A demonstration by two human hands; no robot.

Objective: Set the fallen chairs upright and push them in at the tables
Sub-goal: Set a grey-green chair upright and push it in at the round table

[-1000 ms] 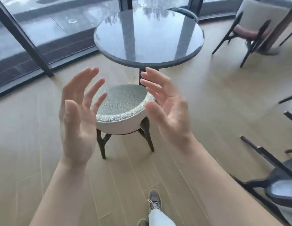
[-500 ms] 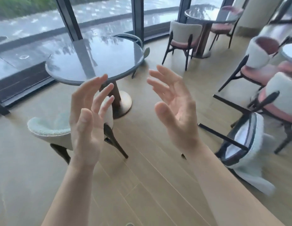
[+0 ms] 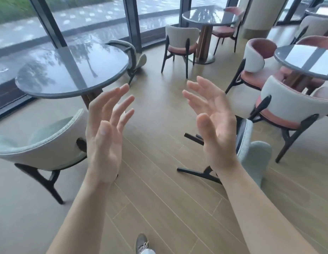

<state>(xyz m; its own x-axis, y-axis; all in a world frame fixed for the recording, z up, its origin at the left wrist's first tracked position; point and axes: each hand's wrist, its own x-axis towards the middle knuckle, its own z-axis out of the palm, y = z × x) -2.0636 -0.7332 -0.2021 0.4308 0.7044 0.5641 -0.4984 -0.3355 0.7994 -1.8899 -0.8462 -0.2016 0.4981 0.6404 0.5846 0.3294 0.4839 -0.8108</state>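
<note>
My left hand (image 3: pixel 106 131) and my right hand (image 3: pixel 212 125) are raised in front of me, palms facing each other, fingers spread, holding nothing. A fallen chair (image 3: pixel 251 154) with pale green upholstery lies on its side on the floor just behind my right hand, its dark legs pointing left. An upright green-seated chair (image 3: pixel 46 145) stands at the left, tucked at the round dark table (image 3: pixel 71 70). Another chair (image 3: pixel 135 57) lies tipped over beyond that table, by the window.
Upright pink-seated chairs (image 3: pixel 287 107) stand at the right around a second round table (image 3: pixel 306 61). A third table (image 3: pixel 209 17) with chairs stands at the back. Glass walls with dark frames (image 3: pixel 46 21) run along the left. My shoe (image 3: pixel 142 242) shows below.
The view has swung right and up: the green chair and its table slid to the left, and the fallen chair at the right came closer behind my right hand. Both hands stayed raised and empty.
</note>
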